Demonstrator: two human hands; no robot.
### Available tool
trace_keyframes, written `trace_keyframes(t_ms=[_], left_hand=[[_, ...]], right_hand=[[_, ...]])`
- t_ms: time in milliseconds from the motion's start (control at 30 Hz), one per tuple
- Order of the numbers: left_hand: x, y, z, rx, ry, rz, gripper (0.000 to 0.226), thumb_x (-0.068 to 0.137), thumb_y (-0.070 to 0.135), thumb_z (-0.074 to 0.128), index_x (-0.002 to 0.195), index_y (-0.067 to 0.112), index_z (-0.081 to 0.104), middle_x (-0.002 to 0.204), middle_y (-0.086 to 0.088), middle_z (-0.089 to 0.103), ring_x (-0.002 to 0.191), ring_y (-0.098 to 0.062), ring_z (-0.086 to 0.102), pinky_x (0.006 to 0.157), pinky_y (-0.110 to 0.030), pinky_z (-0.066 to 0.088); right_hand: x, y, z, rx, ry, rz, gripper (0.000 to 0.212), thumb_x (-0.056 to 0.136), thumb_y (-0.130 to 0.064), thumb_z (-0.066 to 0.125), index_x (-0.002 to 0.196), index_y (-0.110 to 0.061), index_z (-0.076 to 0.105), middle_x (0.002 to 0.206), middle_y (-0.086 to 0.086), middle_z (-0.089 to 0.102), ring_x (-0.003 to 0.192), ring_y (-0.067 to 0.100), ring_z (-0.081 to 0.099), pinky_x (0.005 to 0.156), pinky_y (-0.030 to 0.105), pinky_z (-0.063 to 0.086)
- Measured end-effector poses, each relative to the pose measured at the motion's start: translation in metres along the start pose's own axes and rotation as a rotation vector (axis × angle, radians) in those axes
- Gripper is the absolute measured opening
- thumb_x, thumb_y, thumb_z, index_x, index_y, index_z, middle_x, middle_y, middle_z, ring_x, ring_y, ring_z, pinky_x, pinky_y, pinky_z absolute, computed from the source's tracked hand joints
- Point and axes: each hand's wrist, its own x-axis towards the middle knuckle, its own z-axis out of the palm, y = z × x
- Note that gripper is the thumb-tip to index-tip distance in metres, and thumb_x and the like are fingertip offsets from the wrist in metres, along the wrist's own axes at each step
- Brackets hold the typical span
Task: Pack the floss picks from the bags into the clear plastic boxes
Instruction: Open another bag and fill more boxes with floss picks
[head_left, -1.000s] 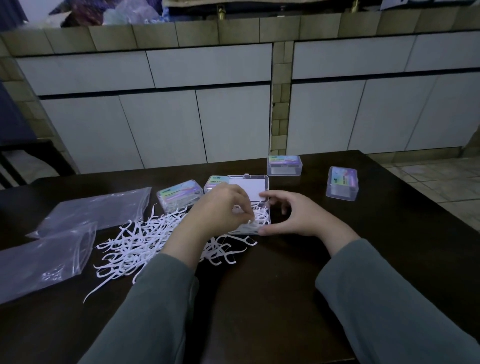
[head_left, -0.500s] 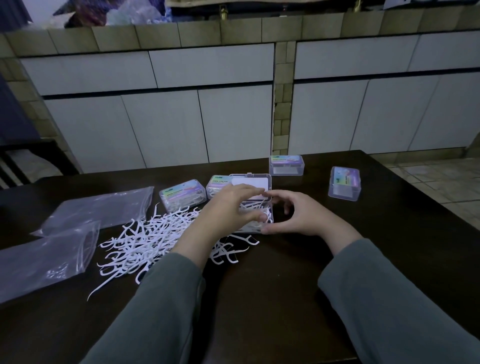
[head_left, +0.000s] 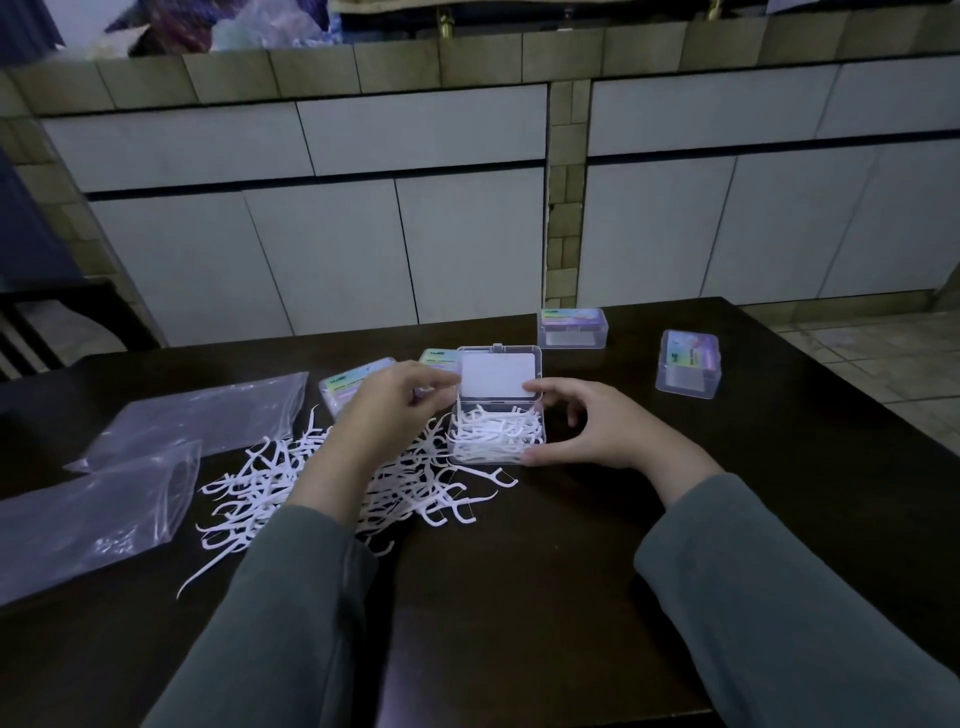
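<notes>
The open box (head_left: 496, 434) is seen on the dark table (head_left: 545, 571), heaped with picks, its lid (head_left: 498, 376) raised at the far edge; the box is steadied from its right side by the right hand (head_left: 587, 428), thumb at the near corner and fingers curled toward the lid hinge. The left hand (head_left: 395, 410) is held just left of the box with fingers loosely bunched, whether on a pick cannot be told; the loose floss picks (head_left: 322, 483) are spread directly beneath and left of it, so that hand is judged the nearer for the coming pick-up.
</notes>
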Motion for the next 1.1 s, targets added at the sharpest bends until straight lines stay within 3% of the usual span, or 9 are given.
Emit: trace_keyframes(t_ms=[333,500,633,767,900,1000,1100], left_hand=[[0.001,0.010,0.015,0.053,-0.027,-0.009,0.019,0.089,0.037,0.064,0.102,0.026,0.074,0.099,0.009,0.061,0.087,-0.005,0.056,0.081,-0.035,0.054],[0.001,0.024,0.020,0.125,-0.025,0.010,0.019,0.089,0.038,0.064,0.097,0.024,0.074,0.093,0.008,0.062,0.080,-0.004,0.054,0.065,-0.022,0.046],[0.002,0.026,0.018,0.052,-0.125,-0.062,0.016,0.085,0.041,0.068,0.094,0.029,0.073,0.084,0.017,0.060,0.079,-0.001,0.054,0.063,-0.023,0.043],[0.001,0.023,0.014,-0.032,-0.170,-0.122,0.004,0.084,0.035,0.070,0.085,0.031,0.069,0.084,0.014,0.065,0.083,-0.006,0.059,0.064,-0.022,0.046],[0.000,0.024,0.007,-0.134,-0.129,-0.169,0.010,0.086,0.035,0.069,0.081,0.027,0.068,0.087,0.013,0.067,0.084,-0.004,0.060,0.062,-0.020,0.043],[-0.001,0.024,0.000,-0.177,-0.063,-0.187,0.013,0.087,0.036,0.068,0.083,0.024,0.070,0.076,0.014,0.062,0.071,-0.004,0.054,0.058,-0.023,0.040],[0.000,0.022,-0.003,-0.267,0.067,-0.149,0.010,0.088,0.035,0.066,0.086,0.025,0.068,0.078,0.008,0.065,0.070,-0.014,0.058,0.062,-0.031,0.049]], right_hand=[[-0.001,-0.002,0.000,-0.001,0.006,0.001,0.085,0.066,-0.056,0.080,0.139,-0.043,0.040,0.115,-0.020,0.051,0.095,0.009,0.048,0.088,0.035,0.048],[-0.002,-0.002,-0.001,-0.004,0.000,-0.007,0.085,0.065,-0.057,0.080,0.139,-0.043,0.040,0.115,-0.019,0.052,0.094,0.008,0.049,0.089,0.036,0.047],[-0.002,-0.002,-0.001,-0.003,-0.003,-0.004,0.085,0.065,-0.057,0.080,0.139,-0.045,0.040,0.113,-0.022,0.050,0.095,0.008,0.049,0.088,0.035,0.049],[-0.002,-0.002,-0.002,0.003,-0.005,-0.011,0.085,0.065,-0.057,0.080,0.139,-0.044,0.041,0.113,-0.022,0.052,0.094,0.008,0.050,0.088,0.034,0.048],[-0.003,-0.004,-0.002,0.009,-0.007,-0.005,0.085,0.066,-0.055,0.080,0.139,-0.043,0.040,0.117,-0.019,0.052,0.095,0.007,0.049,0.089,0.034,0.048],[-0.004,-0.005,-0.002,0.013,-0.009,0.002,0.085,0.065,-0.055,0.081,0.139,-0.043,0.040,0.119,-0.017,0.052,0.095,0.007,0.049,0.089,0.035,0.048],[-0.004,-0.006,-0.002,0.010,-0.011,0.007,0.085,0.065,-0.055,0.080,0.139,-0.043,0.040,0.118,-0.018,0.052,0.095,0.007,0.048,0.089,0.035,0.047]])
